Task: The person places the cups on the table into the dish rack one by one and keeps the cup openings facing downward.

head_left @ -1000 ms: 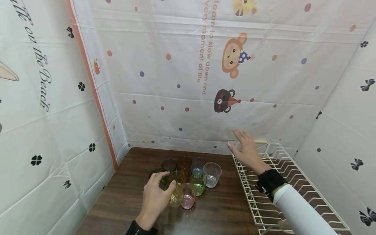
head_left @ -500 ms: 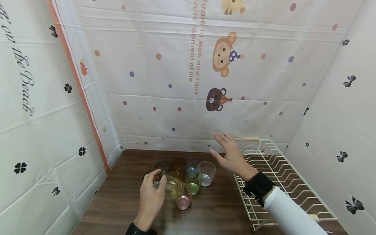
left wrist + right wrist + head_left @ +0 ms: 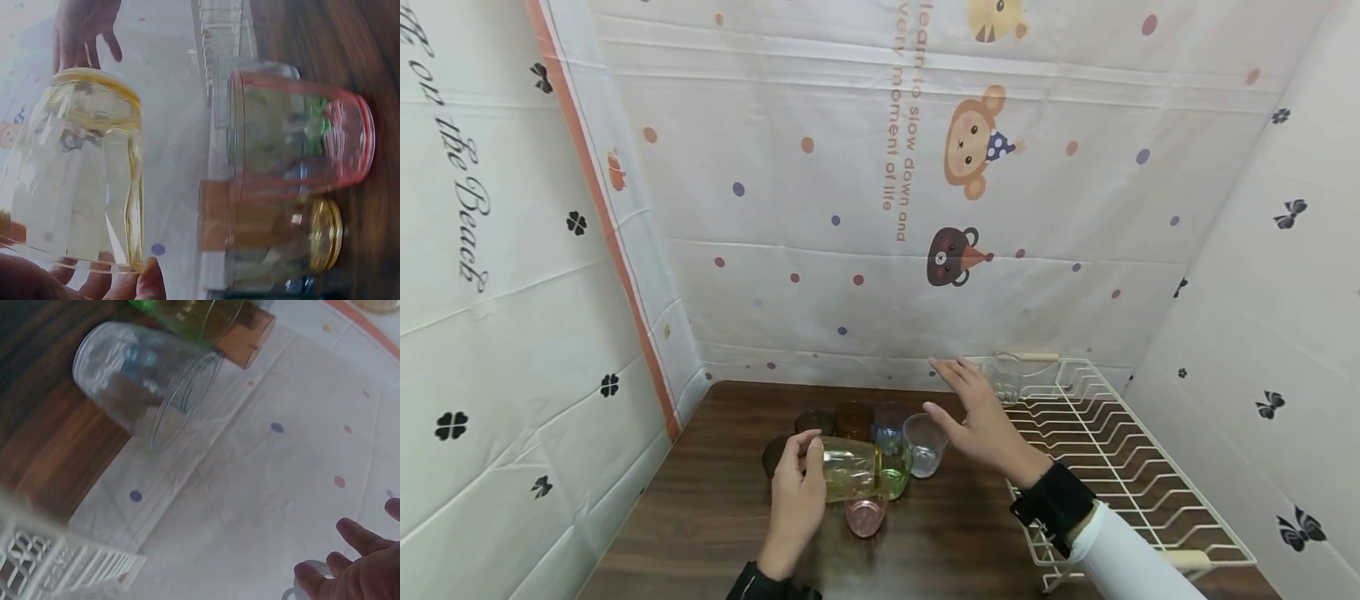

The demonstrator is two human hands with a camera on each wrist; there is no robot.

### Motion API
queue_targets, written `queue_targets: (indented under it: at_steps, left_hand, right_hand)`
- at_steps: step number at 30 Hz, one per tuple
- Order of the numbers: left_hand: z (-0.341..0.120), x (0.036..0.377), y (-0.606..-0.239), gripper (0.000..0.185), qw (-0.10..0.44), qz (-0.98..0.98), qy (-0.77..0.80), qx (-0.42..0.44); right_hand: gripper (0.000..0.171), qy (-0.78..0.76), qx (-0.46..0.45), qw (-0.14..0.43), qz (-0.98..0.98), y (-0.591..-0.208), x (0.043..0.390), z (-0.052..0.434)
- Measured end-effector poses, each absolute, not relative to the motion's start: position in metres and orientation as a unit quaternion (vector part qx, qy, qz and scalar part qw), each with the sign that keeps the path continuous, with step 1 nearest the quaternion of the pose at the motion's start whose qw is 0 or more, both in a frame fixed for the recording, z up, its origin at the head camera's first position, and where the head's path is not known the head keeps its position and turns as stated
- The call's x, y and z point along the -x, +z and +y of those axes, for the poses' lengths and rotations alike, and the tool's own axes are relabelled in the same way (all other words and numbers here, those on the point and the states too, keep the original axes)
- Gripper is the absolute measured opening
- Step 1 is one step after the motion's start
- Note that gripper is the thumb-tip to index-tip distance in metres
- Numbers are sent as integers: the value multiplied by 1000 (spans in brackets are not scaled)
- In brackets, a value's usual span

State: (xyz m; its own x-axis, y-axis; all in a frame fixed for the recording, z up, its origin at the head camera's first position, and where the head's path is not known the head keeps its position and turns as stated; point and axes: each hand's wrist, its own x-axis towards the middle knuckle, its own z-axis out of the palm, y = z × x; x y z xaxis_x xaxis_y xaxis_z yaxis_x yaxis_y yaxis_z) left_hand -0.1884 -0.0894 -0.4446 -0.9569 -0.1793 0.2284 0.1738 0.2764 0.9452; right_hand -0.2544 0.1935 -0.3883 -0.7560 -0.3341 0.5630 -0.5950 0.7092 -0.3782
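My left hand (image 3: 801, 479) grips a yellow glass (image 3: 852, 480), lifted and tipped on its side above a cluster of glasses on the brown table (image 3: 715, 517). The left wrist view shows the yellow glass (image 3: 81, 169) close up with fingertips (image 3: 147, 284) under it. Below it stand a pink glass (image 3: 865, 517), a green glass (image 3: 893, 482), a clear glass (image 3: 922, 444), a blue glass (image 3: 887, 417) and an amber glass (image 3: 853, 417). My right hand (image 3: 962, 408) hovers open with spread fingers, just right of the clear glass (image 3: 144, 381), holding nothing.
A white wire dish rack (image 3: 1112, 450) fills the table's right side, with one clear glass (image 3: 1006, 377) at its far left corner. Two dark glasses (image 3: 815, 421) stand at the cluster's left. Printed curtains (image 3: 865, 250) close in the back and both sides.
The left hand has lifted the yellow glass out of the cluster and tipped it sideways. The right hand has moved left from over the rack toward the glasses.
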Motion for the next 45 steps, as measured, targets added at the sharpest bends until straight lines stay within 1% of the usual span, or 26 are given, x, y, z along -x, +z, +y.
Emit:
queue_targets:
  at_steps: [4, 7, 10, 13, 16, 19, 23, 27, 36, 41, 45]
  left_hand:
    - [-84, 195, -446, 39, 118, -756, -643, 8]
    - [-81, 199, -445, 46, 82, -726, -682, 20]
    - [-78, 201, -443, 52, 34, -683, -729, 31]
    - [-77, 201, -440, 59, -26, -633, -773, 43]
    - [-76, 198, -439, 64, -79, -582, -808, 43]
    - [-74, 195, -439, 61, -111, -523, -844, 30]
    - [-71, 194, -439, 49, -136, -460, -877, 33]
    - [-72, 196, -440, 42, -158, -421, -892, 32]
    - [-77, 201, -444, 40, -178, -393, -901, 31]
    - [-73, 201, -445, 39, -186, -396, -899, 30]
    - [-71, 200, -444, 42, -193, -398, -896, 32]
  right_hand:
    - [66, 286, -263, 235, -891, -391, 246, 191]
    - [67, 286, -265, 236, -890, -392, 241, 188]
    - [68, 283, -270, 237, -889, -393, 237, 186]
    - [69, 281, -279, 232, -889, -394, 235, 184]
    - [67, 277, -284, 231, -888, -395, 233, 182]
    - [62, 273, -290, 244, -884, -396, 232, 179]
    - [57, 264, -295, 258, -881, -396, 232, 177]
    - [58, 267, -297, 244, -884, -392, 229, 174]
    - [63, 279, -302, 204, -888, -383, 219, 167]
    - [64, 281, -331, 210, -876, -383, 216, 161]
    - [67, 286, -354, 210, -866, -383, 212, 154]
